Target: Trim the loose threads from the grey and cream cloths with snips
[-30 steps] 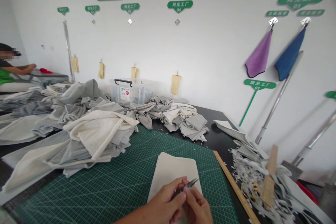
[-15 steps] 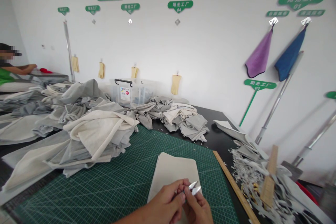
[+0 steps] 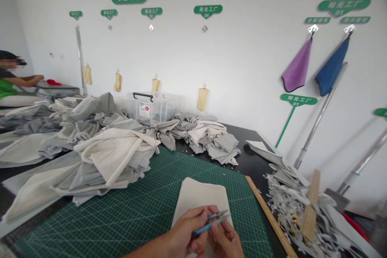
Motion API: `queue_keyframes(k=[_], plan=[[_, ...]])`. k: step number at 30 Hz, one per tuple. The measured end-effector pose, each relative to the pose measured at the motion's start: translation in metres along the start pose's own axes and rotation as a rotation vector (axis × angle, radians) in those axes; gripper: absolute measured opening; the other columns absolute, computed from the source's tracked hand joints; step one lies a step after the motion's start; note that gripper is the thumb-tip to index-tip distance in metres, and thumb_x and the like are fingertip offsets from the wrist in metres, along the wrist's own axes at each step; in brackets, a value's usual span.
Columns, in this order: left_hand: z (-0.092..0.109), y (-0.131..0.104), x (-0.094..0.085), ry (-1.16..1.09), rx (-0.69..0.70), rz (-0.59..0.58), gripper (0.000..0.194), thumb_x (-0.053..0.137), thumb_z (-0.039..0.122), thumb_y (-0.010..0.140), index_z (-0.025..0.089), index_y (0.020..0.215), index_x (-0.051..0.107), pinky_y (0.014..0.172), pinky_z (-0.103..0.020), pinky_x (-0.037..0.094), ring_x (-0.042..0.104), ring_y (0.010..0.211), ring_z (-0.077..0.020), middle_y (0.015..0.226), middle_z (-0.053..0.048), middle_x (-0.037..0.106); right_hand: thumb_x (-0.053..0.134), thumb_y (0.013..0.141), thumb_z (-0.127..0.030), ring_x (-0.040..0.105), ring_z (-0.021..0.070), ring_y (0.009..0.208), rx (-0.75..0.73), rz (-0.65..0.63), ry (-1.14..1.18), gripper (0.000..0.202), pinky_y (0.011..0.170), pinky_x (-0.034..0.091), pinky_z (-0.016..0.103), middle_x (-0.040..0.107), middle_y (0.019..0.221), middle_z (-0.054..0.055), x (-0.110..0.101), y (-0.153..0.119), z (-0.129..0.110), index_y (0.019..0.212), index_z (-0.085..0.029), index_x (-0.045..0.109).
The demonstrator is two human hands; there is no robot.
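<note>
Small thread snips (image 3: 208,225) with blue handles and short silver blades lie between my two hands, blades pointing right. My left hand (image 3: 189,227) is closed around the handle side. Against the snips near the base of the blades press the fingers of my right hand (image 3: 225,238), also closed. Both hands hover over a neat stack of cream cloth pieces (image 3: 204,191), whose near part they hide. Under the stack lies a green cutting mat (image 3: 136,217) with a grid of lines.
Grey and cream cloths (image 3: 111,157) are heaped at left, with another pile (image 3: 208,135) behind the mat. A clear plastic box (image 3: 145,107) stands at the back. Wooden strips (image 3: 270,217) and cloth scraps (image 3: 287,201) lie at right. A person (image 3: 12,82) sits far left.
The snips have turned in my hands, so the blue handles now show and the blades look flatter. My fingers have shifted slightly around them. The view has tilted up a little.
</note>
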State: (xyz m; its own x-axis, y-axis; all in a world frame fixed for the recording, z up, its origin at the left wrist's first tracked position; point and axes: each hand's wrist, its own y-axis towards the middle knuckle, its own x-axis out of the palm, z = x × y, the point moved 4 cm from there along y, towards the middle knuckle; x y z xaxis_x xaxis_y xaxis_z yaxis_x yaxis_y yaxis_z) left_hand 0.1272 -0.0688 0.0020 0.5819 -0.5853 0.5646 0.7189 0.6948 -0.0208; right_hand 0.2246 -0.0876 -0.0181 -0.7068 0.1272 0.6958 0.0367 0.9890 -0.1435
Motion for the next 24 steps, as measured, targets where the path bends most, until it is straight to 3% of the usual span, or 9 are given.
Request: queue_keyframes(k=[6, 10, 15, 24], plan=[[-0.0079, 0.0053, -0.0057, 0.072, -0.02, 0.067, 0.074, 0.06, 0.063, 0.074, 0.013, 0.128, 0.047, 0.037, -0.019, 0.031, 0.03, 0.03, -0.007, 0.039, 0.01, 0.044, 0.088, 0.053, -0.029, 0.071, 0.0223, 0.07, 0.01, 0.0, -0.053, 0.038, 0.066, 0.056, 0.029, 0.075, 0.077, 0.011, -0.0013, 0.0018, 0.0001, 0.085, -0.013, 0.074], [-0.0051, 0.0021, -0.0036, 0.263, 0.005, 0.095, 0.084, 0.052, 0.068, 0.076, 0.01, 0.136, 0.039, 0.037, -0.018, 0.025, 0.038, 0.032, -0.0083, 0.041, 0.007, 0.049, 0.088, 0.053, -0.028, 0.071, 0.023, 0.077, 0.006, 0.019, -0.056, 0.038, 0.07, 0.055, 0.029, 0.076, 0.084, 0.012, -0.0048, 0.0036, 0.0006, 0.086, -0.014, 0.075], [-0.0047, -0.0017, -0.0012, 0.365, -0.015, 0.088, 0.09, 0.054, 0.068, 0.075, 0.01, 0.141, 0.032, 0.038, -0.018, 0.027, 0.037, 0.033, -0.0079, 0.042, 0.009, 0.046, 0.089, 0.049, -0.03, 0.07, 0.0241, 0.078, 0.005, 0.056, -0.077, 0.043, 0.075, 0.055, 0.033, 0.075, 0.083, 0.012, -0.0059, 0.0038, -0.0006, 0.086, -0.014, 0.075], [-0.0005, -0.0034, 0.001, 0.378, -0.002, 0.074, 0.087, 0.052, 0.067, 0.077, 0.008, 0.139, 0.034, 0.036, -0.018, 0.026, 0.035, 0.032, -0.0071, 0.042, 0.009, 0.045, 0.088, 0.055, -0.026, 0.07, 0.023, 0.085, 0.066, -0.016, -0.067, 0.038, 0.08, 0.054, 0.031, 0.075, 0.089, 0.012, -0.0037, 0.0019, -0.0036, 0.088, -0.014, 0.074]])
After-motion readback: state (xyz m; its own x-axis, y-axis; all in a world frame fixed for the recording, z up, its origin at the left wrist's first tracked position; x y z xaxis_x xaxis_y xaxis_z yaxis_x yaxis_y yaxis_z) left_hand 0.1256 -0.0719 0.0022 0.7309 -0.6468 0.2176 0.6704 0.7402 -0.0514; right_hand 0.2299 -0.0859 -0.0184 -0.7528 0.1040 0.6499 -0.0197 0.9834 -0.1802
